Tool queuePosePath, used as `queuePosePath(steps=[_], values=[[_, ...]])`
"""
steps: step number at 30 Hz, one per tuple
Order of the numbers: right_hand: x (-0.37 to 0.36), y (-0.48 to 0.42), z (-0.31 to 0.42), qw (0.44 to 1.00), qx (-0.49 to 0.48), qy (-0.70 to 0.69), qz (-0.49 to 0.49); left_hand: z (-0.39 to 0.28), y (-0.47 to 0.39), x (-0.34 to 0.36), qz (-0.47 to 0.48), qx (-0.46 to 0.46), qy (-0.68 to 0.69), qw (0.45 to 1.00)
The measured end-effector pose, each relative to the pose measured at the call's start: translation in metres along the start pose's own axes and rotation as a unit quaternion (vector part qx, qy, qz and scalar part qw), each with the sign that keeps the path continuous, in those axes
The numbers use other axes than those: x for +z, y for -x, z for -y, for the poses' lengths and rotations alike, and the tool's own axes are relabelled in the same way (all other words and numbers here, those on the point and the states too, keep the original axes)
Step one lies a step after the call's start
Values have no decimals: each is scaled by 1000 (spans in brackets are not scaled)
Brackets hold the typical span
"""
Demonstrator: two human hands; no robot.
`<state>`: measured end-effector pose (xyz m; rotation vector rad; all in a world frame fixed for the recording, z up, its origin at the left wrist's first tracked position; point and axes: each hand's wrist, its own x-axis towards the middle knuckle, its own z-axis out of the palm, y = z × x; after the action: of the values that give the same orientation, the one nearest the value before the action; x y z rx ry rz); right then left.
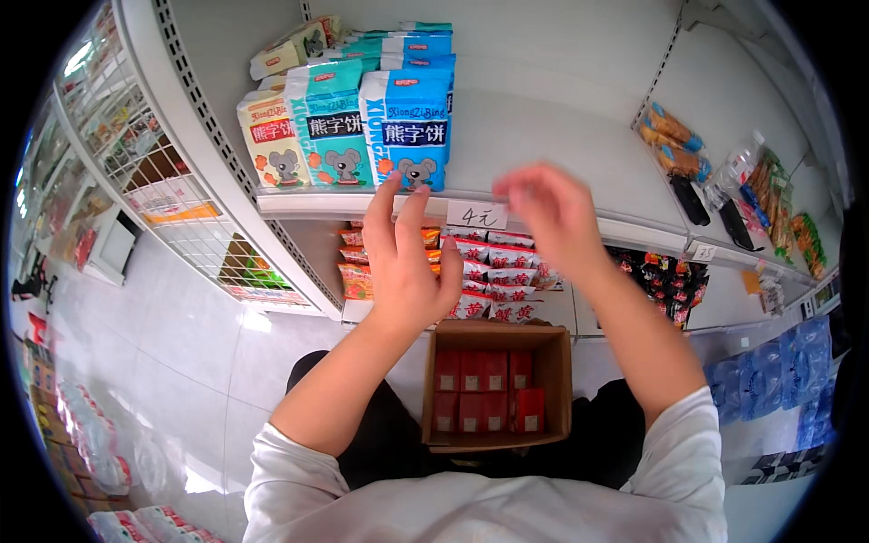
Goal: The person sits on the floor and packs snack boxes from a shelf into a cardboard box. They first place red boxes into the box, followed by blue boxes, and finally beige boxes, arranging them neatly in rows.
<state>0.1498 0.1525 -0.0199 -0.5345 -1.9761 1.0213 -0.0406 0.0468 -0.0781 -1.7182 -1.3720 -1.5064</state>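
My left hand (409,268) is raised in front of the upper shelf, fingers apart, with nothing in it. Its fingertips overlap the lower edge of a blue biscuit bag (407,102); whether they touch it I cannot tell. Left of that bag stand a teal biscuit bag (329,122) and a cream biscuit bag (271,136), with more bags behind. My right hand (553,217), blurred, hovers by the shelf edge right of a handwritten price card (475,215). Its fingers are loosely bent, and no object shows in them. Between my knees sits an open cardboard box (499,444) holding several red boxes (494,372).
The lower shelf holds red-and-white snack packets (512,277) and dark snack packets (662,278). A wire mesh side panel (183,183) stands left. Far right on the upper shelf lie bread packs (679,159) and a plastic bottle (733,170). Blue-wrapped water bottles (774,373) stand right.
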Motion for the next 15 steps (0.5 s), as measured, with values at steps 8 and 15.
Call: queuePosePath(steps=[8, 15], values=[[22, -180, -22, 954, 218, -182, -96, 14, -13, 2, 66, 15, -80, 994], [47, -226, -62, 956, 194, -211, -65, 16, -4, 4, 58, 1, -82, 995]])
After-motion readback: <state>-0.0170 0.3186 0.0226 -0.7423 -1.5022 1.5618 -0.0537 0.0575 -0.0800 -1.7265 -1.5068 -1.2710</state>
